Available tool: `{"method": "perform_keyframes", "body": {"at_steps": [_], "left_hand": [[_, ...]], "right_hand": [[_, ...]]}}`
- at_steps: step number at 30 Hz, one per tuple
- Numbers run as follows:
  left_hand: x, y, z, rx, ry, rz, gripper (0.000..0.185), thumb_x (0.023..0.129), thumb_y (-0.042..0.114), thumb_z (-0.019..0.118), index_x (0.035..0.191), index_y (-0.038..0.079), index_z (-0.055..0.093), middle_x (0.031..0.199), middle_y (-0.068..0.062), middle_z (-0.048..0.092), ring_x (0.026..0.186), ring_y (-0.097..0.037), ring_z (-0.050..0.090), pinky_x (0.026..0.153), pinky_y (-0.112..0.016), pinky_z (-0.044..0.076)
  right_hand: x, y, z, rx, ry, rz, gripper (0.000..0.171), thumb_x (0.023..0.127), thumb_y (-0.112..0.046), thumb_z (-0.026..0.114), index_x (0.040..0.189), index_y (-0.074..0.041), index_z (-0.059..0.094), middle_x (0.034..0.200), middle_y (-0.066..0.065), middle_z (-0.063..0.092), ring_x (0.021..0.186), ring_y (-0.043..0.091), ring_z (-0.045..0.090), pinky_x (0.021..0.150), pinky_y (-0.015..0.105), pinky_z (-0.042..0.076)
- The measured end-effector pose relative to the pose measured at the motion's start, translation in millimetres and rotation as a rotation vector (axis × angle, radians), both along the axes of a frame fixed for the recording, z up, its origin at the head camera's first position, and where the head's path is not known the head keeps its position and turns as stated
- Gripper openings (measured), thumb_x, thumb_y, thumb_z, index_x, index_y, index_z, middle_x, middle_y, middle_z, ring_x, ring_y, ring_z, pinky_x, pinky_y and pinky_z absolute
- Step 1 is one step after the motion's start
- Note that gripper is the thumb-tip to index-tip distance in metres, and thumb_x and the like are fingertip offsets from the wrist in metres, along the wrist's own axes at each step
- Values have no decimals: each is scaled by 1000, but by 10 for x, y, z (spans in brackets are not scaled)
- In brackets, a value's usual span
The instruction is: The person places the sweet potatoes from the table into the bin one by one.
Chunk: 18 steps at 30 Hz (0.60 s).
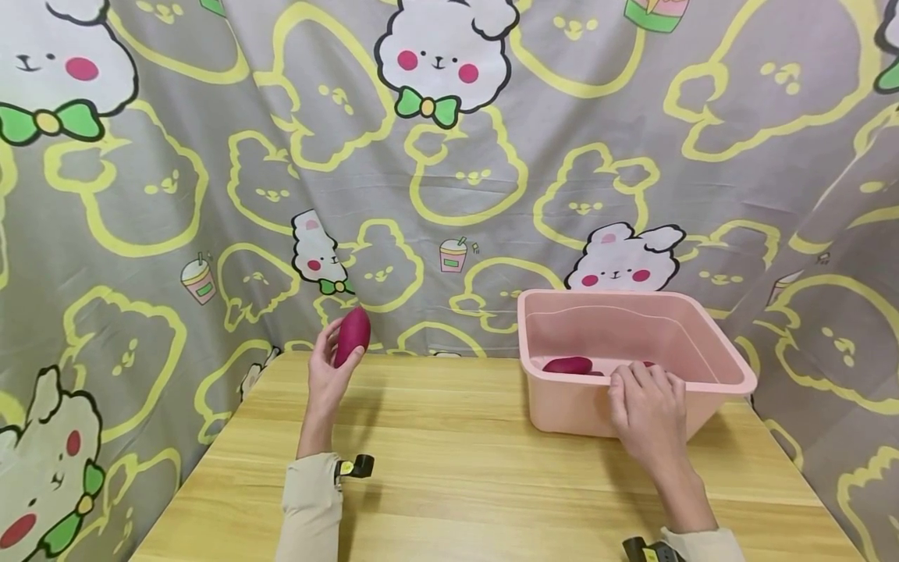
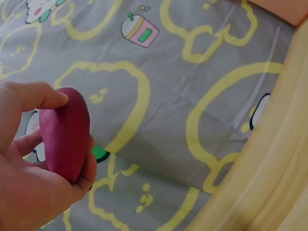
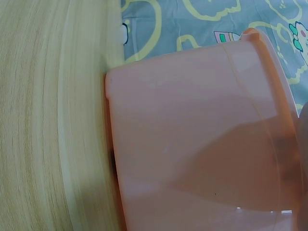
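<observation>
Head view first: the left hand (image 1: 330,375) is up off the wooden table (image 1: 449,468), fingers and thumb curled round a purple sweet potato (image 1: 352,336), held clear in the air against the cartoon-print curtain (image 1: 211,156). Over on the other side, the right hand (image 1: 646,414) has its fingers hooked over the near rim of the pink plastic basin (image 1: 709,382), with another sweet potato (image 1: 567,364) lying inside it in what looks like water. Left wrist view shows only thumb and fingertips pinching the tuber (image 2: 65,134), so a smooth skin could slip free and roll off the table. A pull on that rim could slop water over the edge.
</observation>
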State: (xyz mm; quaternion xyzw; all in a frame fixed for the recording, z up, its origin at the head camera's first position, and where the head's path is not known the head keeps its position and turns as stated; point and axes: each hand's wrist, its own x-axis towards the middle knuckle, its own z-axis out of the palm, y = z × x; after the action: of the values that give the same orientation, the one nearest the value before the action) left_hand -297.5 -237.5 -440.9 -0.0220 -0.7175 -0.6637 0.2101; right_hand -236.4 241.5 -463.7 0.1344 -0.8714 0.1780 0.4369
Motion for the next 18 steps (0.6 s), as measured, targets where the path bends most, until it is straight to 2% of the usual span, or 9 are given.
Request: {"method": "perform_keyframes", "body": {"at_steps": [8,18], "left_hand": [[45,47,73,-8,21,1,65,95,4,71,154,16,45,146,-15,50,127,-27,51,93,-21,46],[64,129,120,-28,58,-1,63,94,4,73,151,15,49,143,-15,52,122,-28,54,91,-20,48]], "right_hand": [[-8,10,-1,-1,4,2,26,102,-22,38,84,-9,52,83,9,53,85,37,48,87,58,32],[-21,5,-10,-2,12,8,28,102,-24,37,84,-9,53,83,10,53,84,38,48,87,59,32]]}}
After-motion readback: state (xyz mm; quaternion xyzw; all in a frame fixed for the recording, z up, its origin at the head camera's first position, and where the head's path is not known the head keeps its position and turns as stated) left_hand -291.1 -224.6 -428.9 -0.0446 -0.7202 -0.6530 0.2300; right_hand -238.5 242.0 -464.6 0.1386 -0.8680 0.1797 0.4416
